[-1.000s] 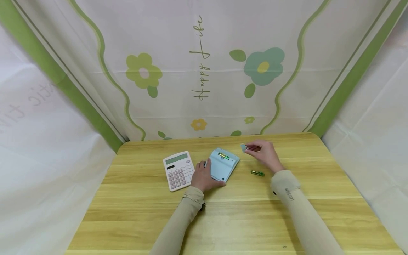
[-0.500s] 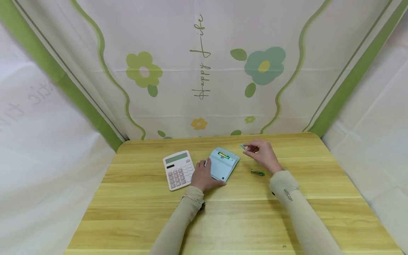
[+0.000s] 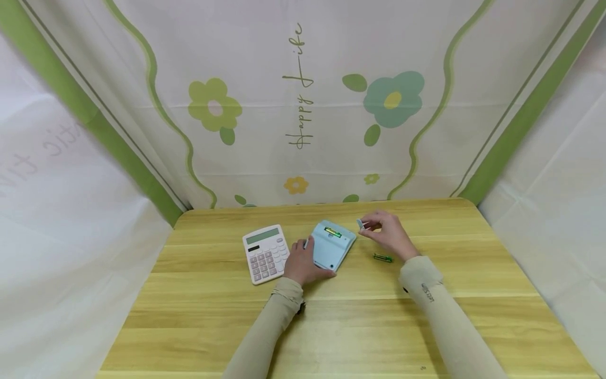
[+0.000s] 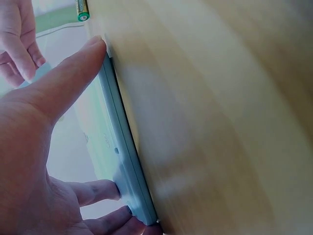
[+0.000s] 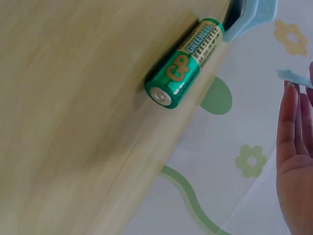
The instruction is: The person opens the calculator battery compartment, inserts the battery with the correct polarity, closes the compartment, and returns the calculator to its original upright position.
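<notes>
A light blue calculator [image 3: 325, 253] lies face down on the table, its battery slot uncovered with a green battery [image 3: 333, 232] in it. My left hand [image 3: 303, 262] grips the calculator at its near end; in the left wrist view the thumb is at one edge and the fingertips [image 4: 105, 190] at the other. Just right of the calculator, raised off the table, my right hand [image 3: 389, 231] pinches a small light blue battery cover [image 3: 360, 224] between thumb and fingers. Below that hand a loose green GP battery [image 5: 188, 61] lies on its side.
A white calculator [image 3: 266, 254] with pinkish keys lies face up, left of the left hand. The wooden table [image 3: 360, 331] ends at the back against a white curtain [image 3: 255, 158] with green flower prints.
My right hand has turned the battery cover, which showed its flat face earlier and now stands tilted, nearly edge-on. The left hand and the calculators have stayed in place.
</notes>
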{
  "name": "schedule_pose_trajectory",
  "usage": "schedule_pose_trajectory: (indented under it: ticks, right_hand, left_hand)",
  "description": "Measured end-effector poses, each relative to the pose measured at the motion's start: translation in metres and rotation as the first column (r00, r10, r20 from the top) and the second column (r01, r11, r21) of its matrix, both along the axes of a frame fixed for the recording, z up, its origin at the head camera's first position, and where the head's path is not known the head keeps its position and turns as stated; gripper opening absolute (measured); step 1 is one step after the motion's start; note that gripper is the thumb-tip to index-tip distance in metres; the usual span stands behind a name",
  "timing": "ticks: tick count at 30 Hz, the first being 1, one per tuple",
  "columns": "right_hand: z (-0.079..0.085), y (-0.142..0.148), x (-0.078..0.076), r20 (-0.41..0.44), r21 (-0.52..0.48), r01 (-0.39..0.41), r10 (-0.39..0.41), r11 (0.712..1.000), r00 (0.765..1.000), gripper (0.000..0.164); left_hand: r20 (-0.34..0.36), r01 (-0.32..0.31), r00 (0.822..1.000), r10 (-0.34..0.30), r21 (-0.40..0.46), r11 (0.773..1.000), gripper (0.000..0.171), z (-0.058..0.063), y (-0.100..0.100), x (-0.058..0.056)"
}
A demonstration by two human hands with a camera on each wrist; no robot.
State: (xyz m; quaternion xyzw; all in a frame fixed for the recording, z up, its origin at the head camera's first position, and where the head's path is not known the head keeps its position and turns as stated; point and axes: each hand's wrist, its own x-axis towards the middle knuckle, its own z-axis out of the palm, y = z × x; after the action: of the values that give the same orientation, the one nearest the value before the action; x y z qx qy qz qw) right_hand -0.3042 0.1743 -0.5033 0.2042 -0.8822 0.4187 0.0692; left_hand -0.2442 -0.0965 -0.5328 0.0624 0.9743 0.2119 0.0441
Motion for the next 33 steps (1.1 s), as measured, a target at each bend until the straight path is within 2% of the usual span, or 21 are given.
schedule_pose_trajectory:
  ticks: [7, 14, 19, 33]
  right_hand:
    - [0.003, -0.012, 0.003, 0.030, 0.009, -0.009, 0.009, 1.000, 1.000, 0.026]
    - [0.002, -0.027, 0.001, 0.036, -0.052, -0.050, 0.052, 0.997, 0.998, 0.029]
    - [-0.001, -0.036, -0.003, -0.004, 0.030, -0.048, 0.048, 0.998, 0.999, 0.027]
    - [-0.007, -0.079, -0.011, -0.031, 0.164, 0.059, -0.054, 0.985, 0.998, 0.023]
  left_hand:
    - [-0.009, 0.005, 1.000, -0.005, 0.000, 1.000, 0.128, 0.000, 0.000, 0.000]
    - [-0.011, 0.011, 1.000, -0.011, -0.004, 1.000, 0.127, 0.002, 0.000, 0.002]
    - [-0.013, 0.015, 1.000, -0.015, 0.001, 1.000, 0.126, 0.002, 0.000, 0.003]
    - [-0.014, 0.017, 1.000, -0.017, 0.001, 1.000, 0.123, 0.007, 0.000, 0.006]
